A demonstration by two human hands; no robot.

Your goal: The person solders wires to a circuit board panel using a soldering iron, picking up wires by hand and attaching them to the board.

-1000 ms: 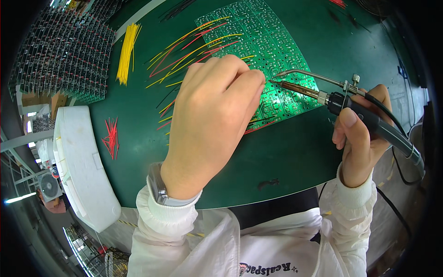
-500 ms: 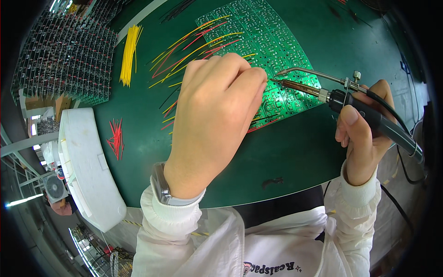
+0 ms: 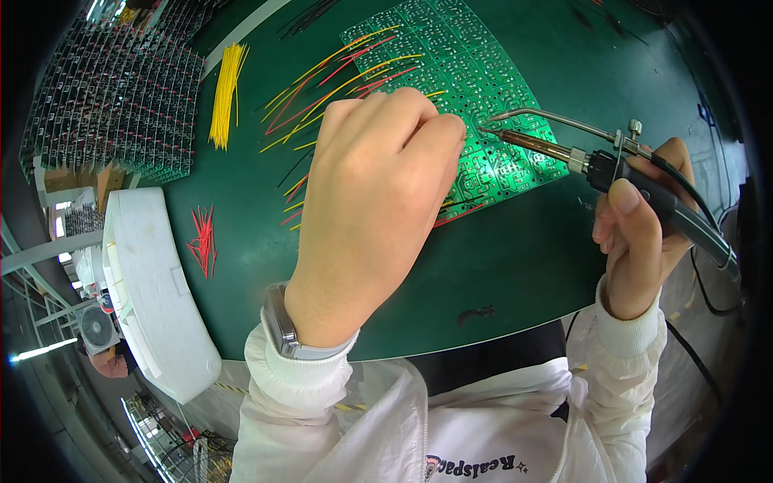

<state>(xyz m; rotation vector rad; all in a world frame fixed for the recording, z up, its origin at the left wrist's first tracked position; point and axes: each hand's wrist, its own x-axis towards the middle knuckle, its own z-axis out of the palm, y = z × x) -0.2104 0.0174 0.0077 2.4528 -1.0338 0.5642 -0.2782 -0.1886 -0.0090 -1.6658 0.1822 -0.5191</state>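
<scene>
A green panel of circuit boards lies on the table, with solder points across it. My left hand is over its left part, fingers pinched together; what they hold is hidden behind the hand. My right hand grips a black soldering iron, its tip over the panel just right of my left fingertips. A thin metal solder-feed tube is clamped to the iron and ends near that tip. Yellow and red wires stretch left from the panel, partly covered by my left hand.
A bundle of yellow wires and a small pile of red wires lie on the green table. At the left edge stand a white foam block and stacked populated boards. Black wires lie at the back.
The soldering iron and my right hand have shifted slightly right, the tip a little farther away from my left fingers. My left hand is almost unmoved.
</scene>
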